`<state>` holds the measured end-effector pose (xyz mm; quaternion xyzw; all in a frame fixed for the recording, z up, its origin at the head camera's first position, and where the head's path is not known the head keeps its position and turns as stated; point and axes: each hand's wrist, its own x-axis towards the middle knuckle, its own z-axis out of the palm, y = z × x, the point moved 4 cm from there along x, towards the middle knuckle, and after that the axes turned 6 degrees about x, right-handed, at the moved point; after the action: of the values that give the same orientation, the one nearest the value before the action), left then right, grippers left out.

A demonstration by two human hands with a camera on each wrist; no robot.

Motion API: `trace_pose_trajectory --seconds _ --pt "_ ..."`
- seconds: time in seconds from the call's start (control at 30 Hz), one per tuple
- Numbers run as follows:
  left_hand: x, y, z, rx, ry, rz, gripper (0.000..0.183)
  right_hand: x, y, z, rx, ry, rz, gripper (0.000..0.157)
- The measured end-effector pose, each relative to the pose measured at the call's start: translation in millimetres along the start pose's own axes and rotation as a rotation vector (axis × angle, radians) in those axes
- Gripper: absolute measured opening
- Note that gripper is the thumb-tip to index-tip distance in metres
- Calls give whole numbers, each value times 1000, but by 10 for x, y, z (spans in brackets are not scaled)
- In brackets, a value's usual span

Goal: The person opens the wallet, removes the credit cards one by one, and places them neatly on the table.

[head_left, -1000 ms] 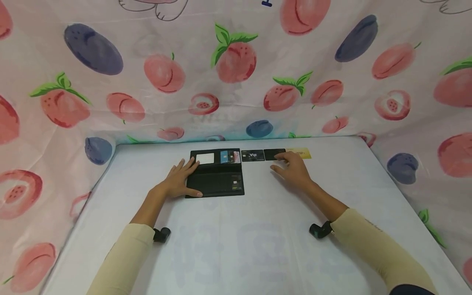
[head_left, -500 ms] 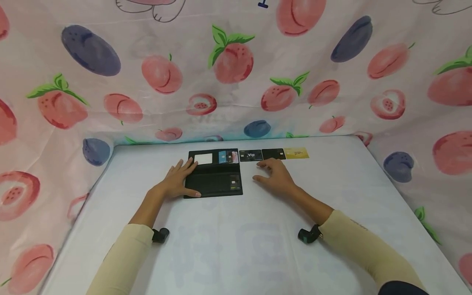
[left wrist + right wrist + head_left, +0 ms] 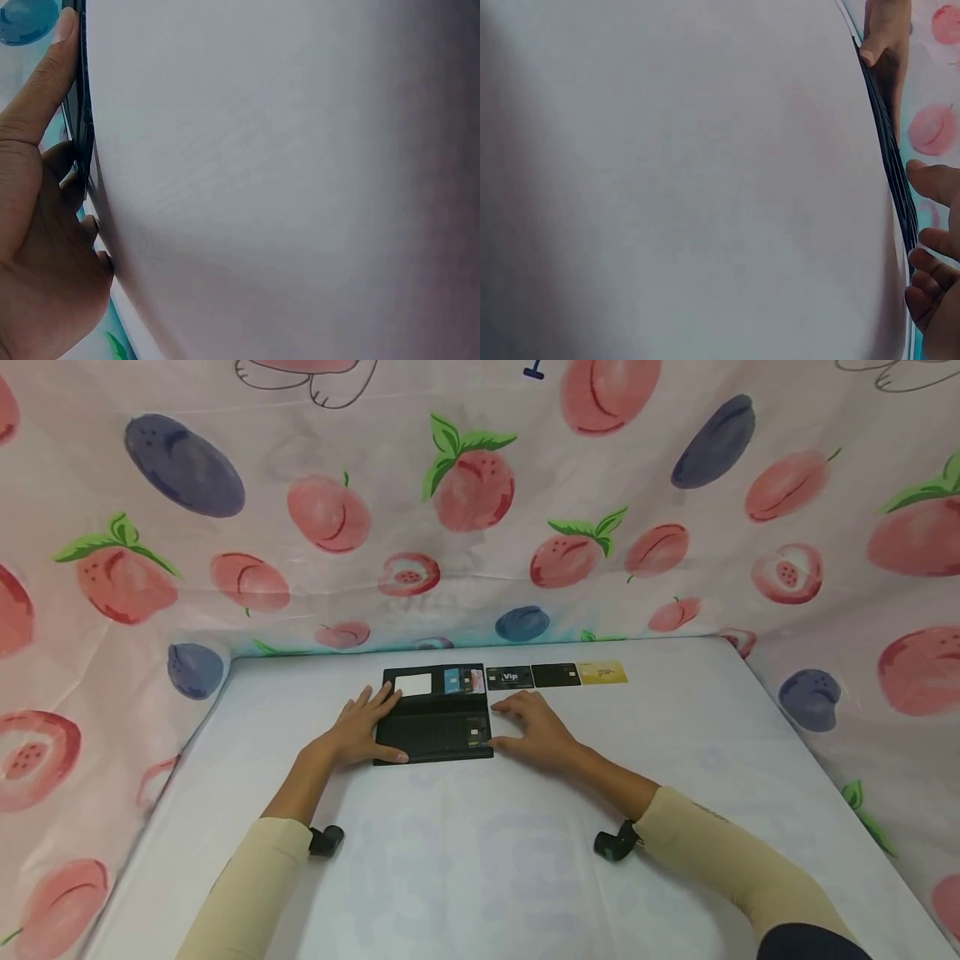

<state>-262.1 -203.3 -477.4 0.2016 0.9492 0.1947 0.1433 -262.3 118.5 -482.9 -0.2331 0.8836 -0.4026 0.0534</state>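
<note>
A black card wallet point(image 3: 423, 737) lies spread flat on the white-covered table. My left hand point(image 3: 355, 727) rests on its left side, fingers spread over the cover and thumb along the lower edge. My right hand point(image 3: 542, 732) is at the wallet's right edge, thumb tip by a dark card point(image 3: 477, 733) in the lower half, the other fingers loosely bent with nothing seen between them. In the upper half sit a white card point(image 3: 413, 684) and a blue card point(image 3: 452, 681). In the right wrist view, the wallet point(image 3: 889, 150) appears edge-on beside the right fingers.
In a row right of the wallet lie a dark "Vip" card point(image 3: 510, 677), a black card point(image 3: 556, 675) and a yellow card point(image 3: 602, 672). A fruit-print cloth point(image 3: 480, 568) hangs behind and beside the table point(image 3: 465, 860).
My right hand has moved left from the black and yellow cards to the wallet's right edge, leaving the row of cards lying there. The left hand has stayed on the wallet.
</note>
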Motion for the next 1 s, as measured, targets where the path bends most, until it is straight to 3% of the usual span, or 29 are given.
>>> trace_pose_trajectory --seconds 0.6,1.0 --pt "-2 -8 0 2 -8 3 119 83 -117 173 -146 -9 -65 54" --pt "-2 6 -5 0 7 1 118 101 -181 218 -130 12 -65 52"
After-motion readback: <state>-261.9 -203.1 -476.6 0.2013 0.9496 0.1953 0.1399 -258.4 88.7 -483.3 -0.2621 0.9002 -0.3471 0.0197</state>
